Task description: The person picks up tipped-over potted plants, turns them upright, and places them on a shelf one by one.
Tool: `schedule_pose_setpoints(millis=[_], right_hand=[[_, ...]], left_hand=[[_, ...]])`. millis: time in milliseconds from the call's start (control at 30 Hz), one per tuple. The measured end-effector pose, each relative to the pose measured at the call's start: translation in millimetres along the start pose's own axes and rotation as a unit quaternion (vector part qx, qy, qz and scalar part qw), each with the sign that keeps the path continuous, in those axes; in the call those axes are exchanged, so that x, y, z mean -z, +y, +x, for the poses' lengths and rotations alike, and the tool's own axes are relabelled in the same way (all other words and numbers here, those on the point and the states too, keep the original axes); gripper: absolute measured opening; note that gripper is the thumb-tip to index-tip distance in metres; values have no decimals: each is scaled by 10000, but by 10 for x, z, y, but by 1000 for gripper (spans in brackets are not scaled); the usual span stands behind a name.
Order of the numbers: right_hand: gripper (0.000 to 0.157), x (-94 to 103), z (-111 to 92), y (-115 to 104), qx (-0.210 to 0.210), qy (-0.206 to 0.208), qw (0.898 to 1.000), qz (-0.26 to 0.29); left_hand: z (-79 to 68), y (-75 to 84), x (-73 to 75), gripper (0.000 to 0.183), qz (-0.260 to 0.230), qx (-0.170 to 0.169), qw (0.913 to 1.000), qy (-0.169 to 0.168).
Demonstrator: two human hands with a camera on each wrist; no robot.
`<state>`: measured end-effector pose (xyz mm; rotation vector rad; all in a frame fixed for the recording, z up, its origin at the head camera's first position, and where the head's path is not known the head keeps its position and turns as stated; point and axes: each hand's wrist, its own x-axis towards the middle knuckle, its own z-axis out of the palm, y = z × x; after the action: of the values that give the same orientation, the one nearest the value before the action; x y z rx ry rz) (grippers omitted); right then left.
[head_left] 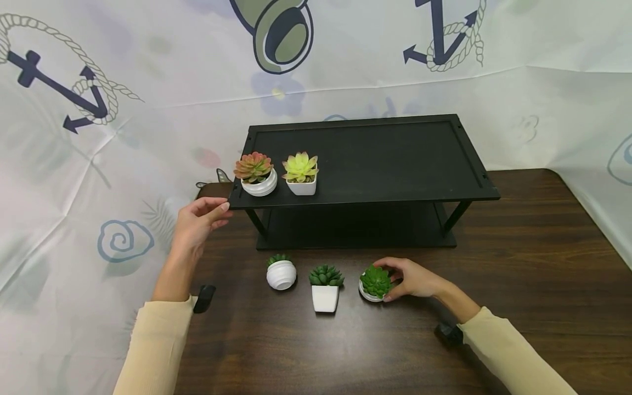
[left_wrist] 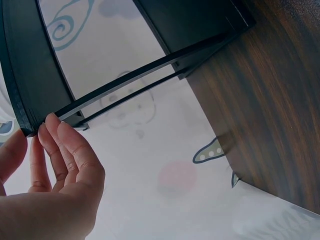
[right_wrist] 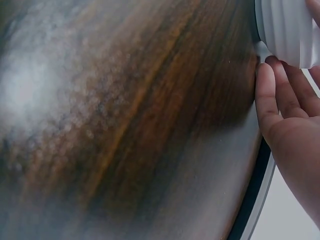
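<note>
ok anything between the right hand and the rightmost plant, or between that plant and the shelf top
Nothing visible separates the right hand and the rightmost plant; they touch. Toward the shelf top, no other plant blocks the way; just the raised front edge likely needs clearing.

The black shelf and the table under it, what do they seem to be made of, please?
Black shelf: perhaps painted wood or metal, matte, by its even, low-shine surface. Table: wood or wood-look laminate, judging by the streaked brown grain; the bright reflection suggests a glossy finish.
</note>
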<state>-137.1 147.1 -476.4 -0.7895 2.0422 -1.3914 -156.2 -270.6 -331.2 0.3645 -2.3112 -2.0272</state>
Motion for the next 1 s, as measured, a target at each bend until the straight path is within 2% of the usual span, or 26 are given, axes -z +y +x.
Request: schedule_pose_setpoints(millis=[633,1000], right_hand=[[67,-13,-9,11,-207,292,9993,-42],[62,49,-41,-56,183,446,9988,62]], left_hand=[[-2,-2,0,24,-2,-8,10000,-10],[-3,3,1,25,65,24,10000,24]])
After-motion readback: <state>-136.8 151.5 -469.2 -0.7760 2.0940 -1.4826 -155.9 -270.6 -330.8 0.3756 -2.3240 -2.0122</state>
